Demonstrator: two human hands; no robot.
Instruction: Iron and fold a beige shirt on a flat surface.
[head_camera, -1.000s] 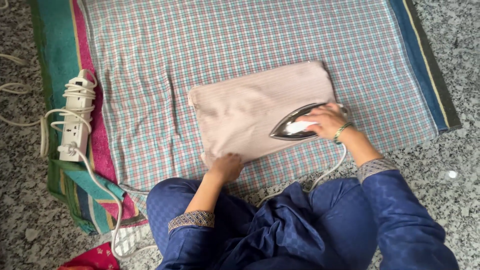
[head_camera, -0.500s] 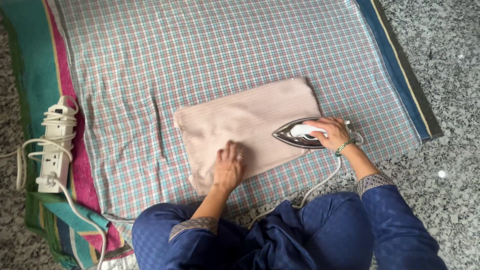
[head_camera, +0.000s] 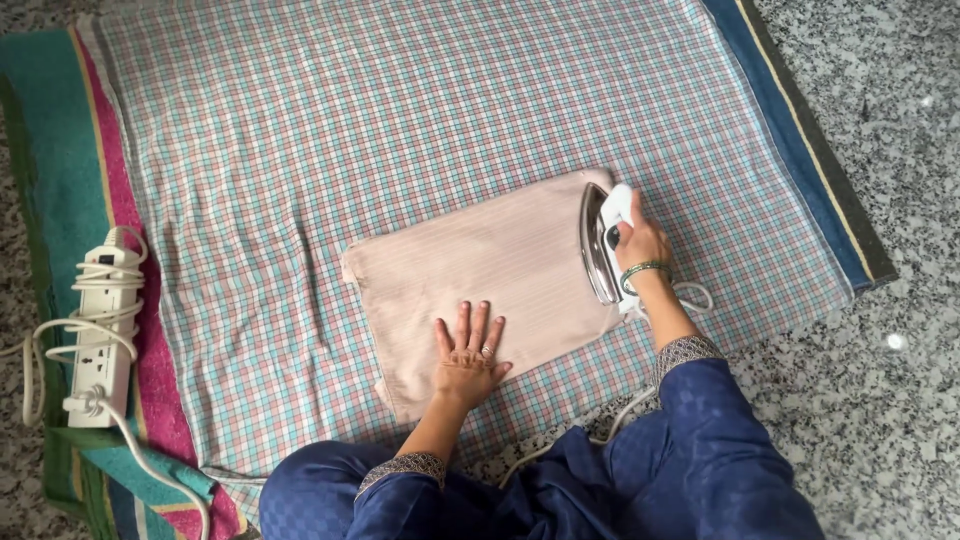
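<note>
Head view, far left: a white power strip is seen lying on a striped towel of teal, pink and green; white cord is looped around it and trails off toward the lower edge.
Base layer: a thin checked cloth in pale blue, red and white is spread flat over the towel, with a speckled granite floor showing on the right.
Work piece: a folded pale pink cloth, finely striped and roughly rectangular, is laid near the middle of the checked cloth.
Left hand: the left hand is pressed flat on the near part of the pink cloth, fingers spread wide and straight; nothing is gripped, and a ring is worn.
Right hand: the right hand is closed around the white handle of an iron, which is tipped up at the pink cloth's right edge so that its shiny metal soleplate faces left.
Progress: the pink cloth appears mostly smooth and may be judged largely pressed on this face; faint creases near its left edge might remain, though this cannot be told surely from here.
Clothing: dark blue patterned sleeves with embroidered cuffs are worn, with a green bangle at the right wrist.
</note>
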